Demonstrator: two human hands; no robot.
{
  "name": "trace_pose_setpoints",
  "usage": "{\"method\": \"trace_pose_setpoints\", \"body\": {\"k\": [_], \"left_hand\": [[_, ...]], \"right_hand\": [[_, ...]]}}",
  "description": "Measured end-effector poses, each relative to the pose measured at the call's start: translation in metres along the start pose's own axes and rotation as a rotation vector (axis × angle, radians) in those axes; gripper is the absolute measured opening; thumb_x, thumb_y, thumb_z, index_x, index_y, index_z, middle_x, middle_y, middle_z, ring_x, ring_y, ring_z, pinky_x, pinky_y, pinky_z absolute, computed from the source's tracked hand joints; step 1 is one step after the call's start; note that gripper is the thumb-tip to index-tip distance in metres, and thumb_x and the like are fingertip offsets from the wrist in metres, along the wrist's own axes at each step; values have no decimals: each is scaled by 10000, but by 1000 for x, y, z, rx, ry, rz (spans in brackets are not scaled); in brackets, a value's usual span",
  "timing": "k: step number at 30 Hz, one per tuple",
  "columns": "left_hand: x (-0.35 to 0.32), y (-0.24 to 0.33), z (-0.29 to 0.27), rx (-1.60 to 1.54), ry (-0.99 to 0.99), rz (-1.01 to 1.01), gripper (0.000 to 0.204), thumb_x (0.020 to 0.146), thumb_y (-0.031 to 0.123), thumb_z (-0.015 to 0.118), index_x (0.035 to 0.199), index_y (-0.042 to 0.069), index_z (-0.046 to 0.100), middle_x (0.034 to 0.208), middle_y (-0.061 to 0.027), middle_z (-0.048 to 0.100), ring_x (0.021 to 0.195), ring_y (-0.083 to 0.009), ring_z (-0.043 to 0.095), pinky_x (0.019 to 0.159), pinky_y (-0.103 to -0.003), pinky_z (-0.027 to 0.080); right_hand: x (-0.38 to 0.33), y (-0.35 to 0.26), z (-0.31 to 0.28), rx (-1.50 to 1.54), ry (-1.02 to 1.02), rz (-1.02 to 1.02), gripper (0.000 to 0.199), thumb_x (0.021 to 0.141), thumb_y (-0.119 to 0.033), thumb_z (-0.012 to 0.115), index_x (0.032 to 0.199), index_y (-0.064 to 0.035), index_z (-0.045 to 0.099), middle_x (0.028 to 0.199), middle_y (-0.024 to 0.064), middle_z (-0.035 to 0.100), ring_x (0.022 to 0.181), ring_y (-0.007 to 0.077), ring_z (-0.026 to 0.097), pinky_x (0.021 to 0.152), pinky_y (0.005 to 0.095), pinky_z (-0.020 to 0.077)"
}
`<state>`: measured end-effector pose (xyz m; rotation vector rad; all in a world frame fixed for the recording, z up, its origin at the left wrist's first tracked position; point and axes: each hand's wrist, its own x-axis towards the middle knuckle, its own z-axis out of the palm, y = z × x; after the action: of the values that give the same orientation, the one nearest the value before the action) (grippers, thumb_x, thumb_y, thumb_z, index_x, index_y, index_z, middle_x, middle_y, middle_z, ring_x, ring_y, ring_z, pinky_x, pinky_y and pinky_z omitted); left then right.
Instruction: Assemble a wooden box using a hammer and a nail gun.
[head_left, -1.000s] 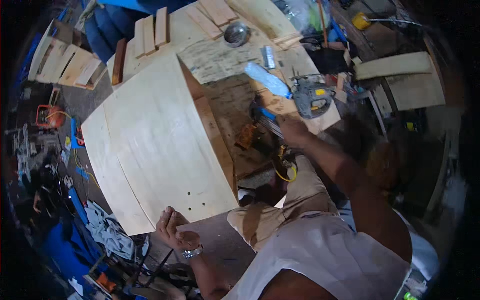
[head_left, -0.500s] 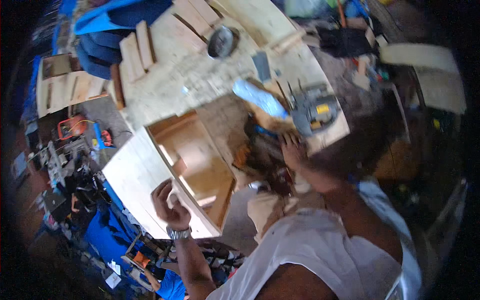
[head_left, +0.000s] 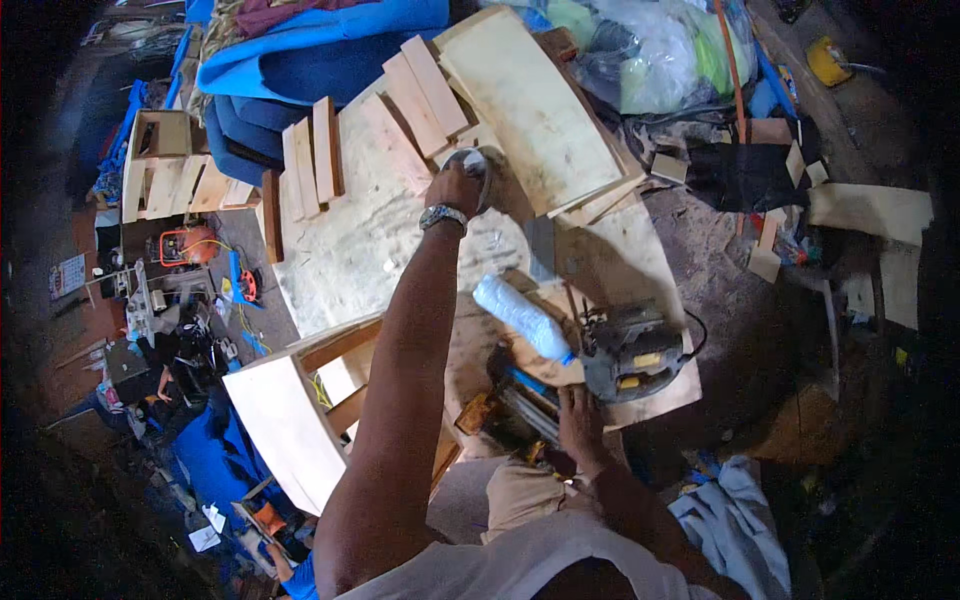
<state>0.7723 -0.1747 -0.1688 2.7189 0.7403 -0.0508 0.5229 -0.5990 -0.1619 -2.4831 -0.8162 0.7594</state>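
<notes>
My left arm stretches far across the wooden worktable (head_left: 350, 260). At its end my left hand (head_left: 455, 192), with a metal wristwatch, is closed on the near rim of a small round dark dish (head_left: 485, 180). What lies inside the dish is mostly hidden by the hand. My right hand (head_left: 580, 425) rests on the table's near edge, fingers stretched out and not wrapped round anything. Just beyond it sits a grey power tool (head_left: 632, 358), which looks like a jigsaw. Beside that lies a clear plastic bottle (head_left: 522, 318) with a blue cap.
A pale wooden box frame (head_left: 285, 430) stands at the near left. Narrow boards (head_left: 425, 95) and a wide plywood panel (head_left: 535, 110) lie at the far side. Blue foam rolls (head_left: 320, 60) border the table. Metal bars (head_left: 532, 412) are close to my body.
My left hand has swung from above the wooden box forward to the dish and closed on it. My right hand stays by the table edge. The view has shifted.
</notes>
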Motion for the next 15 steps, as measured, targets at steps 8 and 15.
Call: {"method": "trace_pose_setpoints", "body": {"k": [8, 15], "left_hand": [[20, 7, 25, 91, -235, -187, 380, 772, 207, 709, 1095, 21, 633, 1056, -251, 697, 1025, -406, 669, 855, -492, 551], [-5, -22, 35, 140, -65, -50, 394, 803, 241, 688, 1141, 47, 632, 1096, -235, 683, 1008, -433, 663, 888, -477, 543]], "right_hand": [[0, 1, -2, -27, 18, 17, 469, 858, -72, 622, 1310, -35, 503, 1232, 192, 506, 1132, 390, 529, 911, 471, 491], [1, 4, 10, 133, -26, 46, 407, 883, -87, 620, 1268, 4, 523, 1261, 226, 510, 1168, 421, 512, 983, 492, 442]]}}
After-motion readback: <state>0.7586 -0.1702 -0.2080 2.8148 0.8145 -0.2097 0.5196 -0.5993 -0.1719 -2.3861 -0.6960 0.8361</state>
